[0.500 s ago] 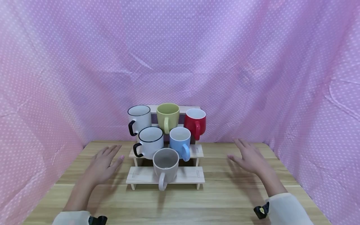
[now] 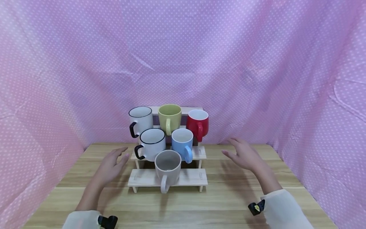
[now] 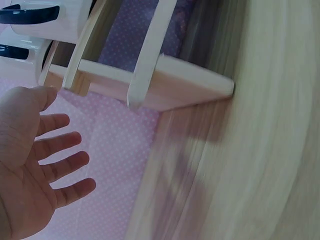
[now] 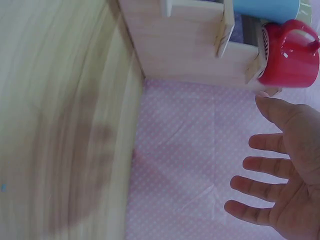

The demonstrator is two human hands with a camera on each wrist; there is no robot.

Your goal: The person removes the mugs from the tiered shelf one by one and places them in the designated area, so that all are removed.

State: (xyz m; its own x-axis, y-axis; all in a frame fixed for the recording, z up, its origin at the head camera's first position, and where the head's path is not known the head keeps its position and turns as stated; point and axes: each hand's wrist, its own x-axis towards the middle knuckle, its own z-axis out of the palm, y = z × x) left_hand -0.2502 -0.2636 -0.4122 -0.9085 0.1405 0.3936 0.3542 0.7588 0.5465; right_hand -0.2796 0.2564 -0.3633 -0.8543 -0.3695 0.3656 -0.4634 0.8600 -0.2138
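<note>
A stepped wooden rack (image 2: pixel 140 178) carries several mugs. On its upper steps are a white mug with a black handle (image 2: pixel 141 122), a yellow-green mug (image 2: pixel 174 121) and a red mug (image 2: pixel 197 122). Below them sit another white mug with a black handle (image 2: pixel 155 151) and a light blue mug (image 2: pixel 180 146). A grey mug (image 2: pixel 168 173) is on the lowest step, handle toward me. My left hand (image 2: pixel 111 167) hovers left of the rack, fingers spread and holding nothing. To the rack's right, my right hand (image 2: pixel 243 156) is likewise raised with loose, empty fingers.
The rack stands on a wood-grain table (image 2: pixel 183 210). Pink polka-dot cloth (image 2: pixel 183 57) hangs behind the table and along both sides. Each sleeve cuff carries a small black device, one on the left (image 2: pixel 108 221) and one on the right (image 2: pixel 256 207).
Both hands have shifted inward, closer to the rack: the left one to the right, the right one to the left. The mugs and rack stay in place.
</note>
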